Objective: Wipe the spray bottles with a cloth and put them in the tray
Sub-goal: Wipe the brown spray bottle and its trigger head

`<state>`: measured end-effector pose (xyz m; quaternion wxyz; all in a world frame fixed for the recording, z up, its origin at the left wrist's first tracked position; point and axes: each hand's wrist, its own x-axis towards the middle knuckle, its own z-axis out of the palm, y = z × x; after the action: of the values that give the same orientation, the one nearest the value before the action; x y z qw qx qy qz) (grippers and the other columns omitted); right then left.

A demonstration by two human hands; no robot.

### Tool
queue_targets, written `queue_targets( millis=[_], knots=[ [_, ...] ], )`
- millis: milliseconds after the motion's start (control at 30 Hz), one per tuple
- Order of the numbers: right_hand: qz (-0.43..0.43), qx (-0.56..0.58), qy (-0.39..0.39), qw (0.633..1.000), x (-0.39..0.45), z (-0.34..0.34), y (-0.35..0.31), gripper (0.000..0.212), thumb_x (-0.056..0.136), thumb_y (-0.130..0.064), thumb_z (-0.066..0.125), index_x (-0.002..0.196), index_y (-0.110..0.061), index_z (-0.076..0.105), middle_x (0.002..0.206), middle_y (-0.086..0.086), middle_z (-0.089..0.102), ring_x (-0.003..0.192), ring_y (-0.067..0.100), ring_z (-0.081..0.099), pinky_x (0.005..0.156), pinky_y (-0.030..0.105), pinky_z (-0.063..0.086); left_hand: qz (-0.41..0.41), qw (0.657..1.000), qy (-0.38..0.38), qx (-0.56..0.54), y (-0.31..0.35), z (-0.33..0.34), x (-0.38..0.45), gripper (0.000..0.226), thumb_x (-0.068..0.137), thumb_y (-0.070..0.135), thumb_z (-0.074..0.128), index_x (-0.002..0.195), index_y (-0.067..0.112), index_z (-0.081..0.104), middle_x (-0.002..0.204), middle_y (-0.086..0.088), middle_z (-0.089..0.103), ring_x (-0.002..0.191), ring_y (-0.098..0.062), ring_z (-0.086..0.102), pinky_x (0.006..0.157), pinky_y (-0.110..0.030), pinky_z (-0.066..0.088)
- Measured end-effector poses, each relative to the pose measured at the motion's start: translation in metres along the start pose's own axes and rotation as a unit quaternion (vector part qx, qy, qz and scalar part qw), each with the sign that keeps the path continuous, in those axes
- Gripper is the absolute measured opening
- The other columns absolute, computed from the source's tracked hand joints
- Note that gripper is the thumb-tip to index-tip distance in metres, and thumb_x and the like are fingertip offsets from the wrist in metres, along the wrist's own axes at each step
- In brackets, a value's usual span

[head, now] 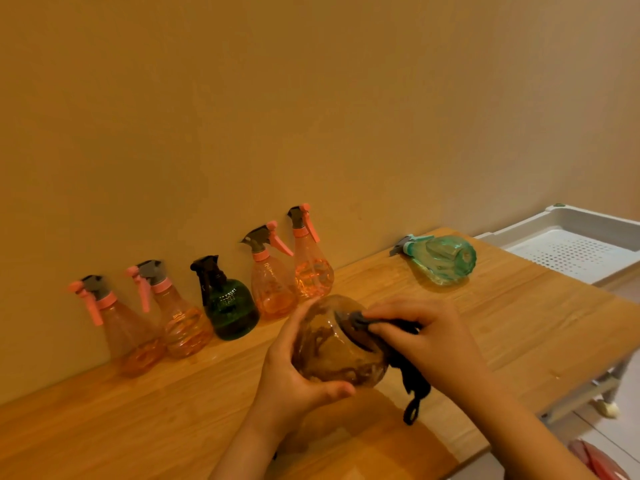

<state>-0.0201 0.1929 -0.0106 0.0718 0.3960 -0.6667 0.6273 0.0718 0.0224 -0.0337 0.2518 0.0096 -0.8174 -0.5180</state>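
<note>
My left hand [294, 372] grips a clear amber spray bottle [332, 355], tipped so its round base faces me above the wooden table [519, 327]. My right hand [426, 334] presses a dark cloth [412, 375] against the bottle's base; a strip of cloth dangles below. Along the wall stand several pink-trigger bottles [311, 268] and a dark green bottle [228, 306]. A teal bottle [446, 258] lies on its side near the table's far right. The white perforated tray [571, 251] sits beyond the right edge, with nothing in the part I can see.
The table's right edge drops off to a white frame with a caster wheel [609, 408]. A pink object [602, 462] lies on the floor at lower right. A plain wall [311, 116] backs the table.
</note>
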Motion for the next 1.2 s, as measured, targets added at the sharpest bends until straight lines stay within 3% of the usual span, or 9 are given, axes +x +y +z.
queue_targets(
  millis=[167, 333, 567, 633, 767, 900, 967, 1100, 1200],
  knots=[
    [-0.022, -0.041, 0.039, 0.998, 0.025, 0.017, -0.009, 0.021, 0.072, -0.001, 0.075, 0.082, -0.02, 0.076, 0.077, -0.023, 0.066, 0.082, -0.003, 0.063, 0.074, 0.009, 0.046, 0.002, 1.0, -0.015, -0.001, -0.003, 0.002, 0.002, 0.102, 0.038, 0.067, 0.086, 0.13, 0.043, 0.048, 0.128, 0.012, 0.059, 0.12, -0.013, 0.058, 0.096, -0.036, 0.051],
    [-0.072, 0.021, -0.026, 0.997, 0.0, 0.013, -0.022, 0.02, 0.07, -0.013, 0.072, 0.087, -0.023, 0.075, 0.087, -0.014, 0.071, 0.086, -0.001, 0.065, 0.077, 0.013, 0.049, -0.02, 0.999, 0.011, -0.046, -0.003, -0.005, 0.008, 0.115, 0.039, 0.066, 0.086, 0.135, 0.019, 0.044, 0.127, 0.004, 0.062, 0.118, -0.015, 0.06, 0.088, -0.024, 0.051],
    [0.02, -0.014, 0.026, 0.999, 0.014, 0.006, 0.006, 0.038, 0.074, 0.003, 0.071, 0.076, -0.035, 0.07, 0.079, -0.02, 0.069, 0.076, -0.002, 0.065, 0.07, 0.015, 0.05, -0.025, 0.997, 0.025, -0.07, -0.001, -0.01, 0.011, 0.109, 0.04, 0.07, 0.083, 0.13, 0.022, 0.046, 0.121, 0.013, 0.063, 0.114, -0.01, 0.061, 0.083, -0.02, 0.052],
    [0.006, -0.025, 0.024, 0.999, 0.027, 0.015, 0.004, 0.032, 0.075, 0.001, 0.072, 0.077, -0.031, 0.072, 0.072, -0.021, 0.067, 0.075, -0.001, 0.064, 0.069, 0.014, 0.05, -0.025, 0.997, 0.017, -0.068, 0.0, -0.008, 0.011, 0.109, 0.041, 0.068, 0.084, 0.131, 0.021, 0.046, 0.122, 0.01, 0.063, 0.114, -0.012, 0.061, 0.084, -0.021, 0.052],
    [-0.054, -0.031, -0.015, 0.998, 0.031, 0.029, -0.012, 0.019, 0.073, -0.005, 0.074, 0.089, -0.015, 0.075, 0.084, -0.019, 0.065, 0.085, -0.004, 0.062, 0.076, 0.008, 0.045, -0.029, 0.997, 0.012, -0.077, -0.002, -0.01, 0.011, 0.112, 0.041, 0.063, 0.086, 0.134, 0.016, 0.044, 0.124, 0.006, 0.063, 0.114, -0.016, 0.062, 0.084, -0.024, 0.053],
    [-0.099, 0.028, -0.028, 0.994, 0.007, 0.018, -0.011, 0.02, 0.072, -0.021, 0.071, 0.092, -0.021, 0.074, 0.089, -0.012, 0.071, 0.088, 0.001, 0.065, 0.079, 0.015, 0.049, -0.024, 0.998, 0.006, -0.066, -0.001, -0.011, 0.011, 0.112, 0.041, 0.066, 0.084, 0.134, 0.019, 0.044, 0.126, 0.015, 0.061, 0.117, -0.009, 0.059, 0.088, -0.02, 0.051],
    [-0.081, 0.043, -0.026, 0.995, -0.002, 0.007, -0.005, 0.021, 0.072, -0.026, 0.066, 0.092, -0.026, 0.073, 0.091, -0.013, 0.071, 0.088, 0.003, 0.066, 0.078, 0.016, 0.05, -0.024, 0.998, 0.0, -0.049, -0.003, -0.007, 0.01, 0.11, 0.041, 0.065, 0.085, 0.134, 0.023, 0.045, 0.129, 0.016, 0.058, 0.12, -0.009, 0.057, 0.094, -0.027, 0.051],
    [-0.004, 0.006, -0.003, 1.0, 0.004, 0.004, 0.009, 0.029, 0.073, -0.006, 0.074, 0.079, -0.034, 0.073, 0.084, -0.019, 0.07, 0.081, -0.001, 0.065, 0.072, 0.011, 0.048, -0.03, 0.999, -0.014, -0.037, -0.009, -0.003, 0.01, 0.107, 0.04, 0.06, 0.089, 0.134, 0.032, 0.047, 0.131, 0.005, 0.058, 0.122, -0.016, 0.056, 0.098, -0.046, 0.05],
    [0.008, -0.023, 0.026, 0.999, 0.022, 0.013, 0.01, 0.039, 0.074, 0.001, 0.073, 0.075, -0.038, 0.069, 0.076, -0.028, 0.067, 0.08, -0.005, 0.064, 0.072, 0.01, 0.047, -0.023, 0.999, -0.01, -0.028, -0.008, -0.001, 0.01, 0.103, 0.041, 0.061, 0.088, 0.132, 0.034, 0.049, 0.13, 0.008, 0.059, 0.122, -0.014, 0.056, 0.098, -0.041, 0.051]
  ],
)
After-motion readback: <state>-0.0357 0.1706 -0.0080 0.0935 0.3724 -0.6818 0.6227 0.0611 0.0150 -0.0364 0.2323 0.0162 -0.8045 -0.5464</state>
